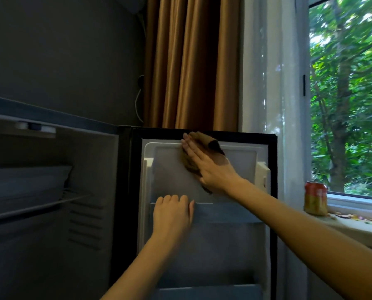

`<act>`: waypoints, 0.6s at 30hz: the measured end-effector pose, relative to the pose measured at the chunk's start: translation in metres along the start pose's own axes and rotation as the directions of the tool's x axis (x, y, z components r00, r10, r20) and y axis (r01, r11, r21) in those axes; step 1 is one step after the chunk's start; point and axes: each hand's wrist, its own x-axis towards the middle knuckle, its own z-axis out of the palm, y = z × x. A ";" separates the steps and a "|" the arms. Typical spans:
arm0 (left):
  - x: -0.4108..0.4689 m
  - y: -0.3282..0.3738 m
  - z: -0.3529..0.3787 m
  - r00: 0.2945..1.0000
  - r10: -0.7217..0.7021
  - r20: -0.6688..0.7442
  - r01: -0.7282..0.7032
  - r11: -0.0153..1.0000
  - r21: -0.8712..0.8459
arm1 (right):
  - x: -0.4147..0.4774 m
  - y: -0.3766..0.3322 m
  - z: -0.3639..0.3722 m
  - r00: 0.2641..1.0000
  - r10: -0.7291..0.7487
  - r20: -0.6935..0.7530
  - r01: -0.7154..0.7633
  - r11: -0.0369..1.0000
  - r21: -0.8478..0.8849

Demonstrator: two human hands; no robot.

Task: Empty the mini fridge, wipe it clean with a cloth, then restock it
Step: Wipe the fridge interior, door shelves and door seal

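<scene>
The mini fridge (51,213) is seen standing open at the left, its door (169,180) swung out so that the pale inner lining is turned to the camera. A brown cloth (202,138) is pressed flat against the upper part of that lining, near its top edge, by the right hand (211,167), whose fingers are held straight and together. The rail of the door shelf (224,210) just below is gripped by the left hand (172,213), its fingers curled over the top. Inside the cabinet a wire shelf (40,205) is seen. An orange and yellow can (315,199) is stood on the window sill (353,226) at the right, beside a brown curtain (191,61).
</scene>
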 end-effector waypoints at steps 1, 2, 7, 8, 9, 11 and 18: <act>0.001 -0.001 -0.002 1.000 0.003 0.012 -0.003 1.000 -0.020 | -0.010 0.001 0.004 1.000 0.005 -0.003 -0.005 1.000 0.004; 0.001 -0.002 -0.003 1.000 0.003 0.024 -0.002 0.999 -0.037 | -0.021 0.004 0.007 1.000 0.001 -0.009 -0.001 1.000 0.020; 0.001 0.000 0.006 0.997 -0.038 -0.063 0.036 0.999 -0.031 | -0.074 0.025 0.011 0.931 0.358 -0.075 -0.334 0.916 0.221; 0.003 0.003 0.003 0.998 -0.035 -0.044 0.034 0.999 -0.021 | -0.076 0.026 0.013 0.900 0.422 -0.111 -0.396 0.896 0.203; 0.003 0.004 0.001 0.999 -0.045 -0.020 0.045 0.999 -0.011 | -0.074 0.026 0.014 0.881 0.454 -0.136 -0.438 0.889 0.132; 0.003 0.004 0.003 0.997 -0.031 -0.068 0.030 0.999 -0.016 | -0.062 0.025 0.014 0.816 0.570 -0.097 -0.566 0.822 0.069; 0.002 -0.003 0.024 0.967 0.012 -0.256 -0.014 1.000 -0.004 | -0.049 0.035 -0.007 0.530 0.848 -0.007 -0.847 0.529 0.057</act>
